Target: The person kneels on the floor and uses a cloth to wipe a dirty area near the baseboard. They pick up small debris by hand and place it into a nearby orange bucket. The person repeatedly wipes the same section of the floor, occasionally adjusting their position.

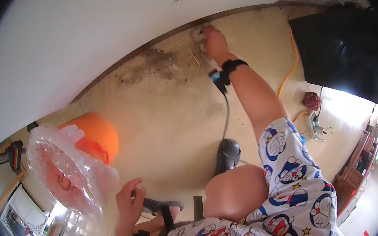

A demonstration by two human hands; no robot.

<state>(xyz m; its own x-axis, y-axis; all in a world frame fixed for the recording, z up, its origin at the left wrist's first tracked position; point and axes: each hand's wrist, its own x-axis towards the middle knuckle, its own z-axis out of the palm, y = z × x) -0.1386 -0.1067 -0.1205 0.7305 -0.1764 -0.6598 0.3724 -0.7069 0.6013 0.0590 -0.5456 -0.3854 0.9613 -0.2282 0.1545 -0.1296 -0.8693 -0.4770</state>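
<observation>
Stick (192,54) beside right hand (214,42), one end wallward

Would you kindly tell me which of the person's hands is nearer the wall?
The right hand, stretched out toward the wall; the left hand is farther back, near the clear plastic bag.

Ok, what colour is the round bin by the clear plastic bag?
The round bin is bright orange; the head view shows it best.

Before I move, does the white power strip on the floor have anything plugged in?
Yes: at least one plug sits in the white power strip. Whether it's switched on, I can't tell.
</observation>
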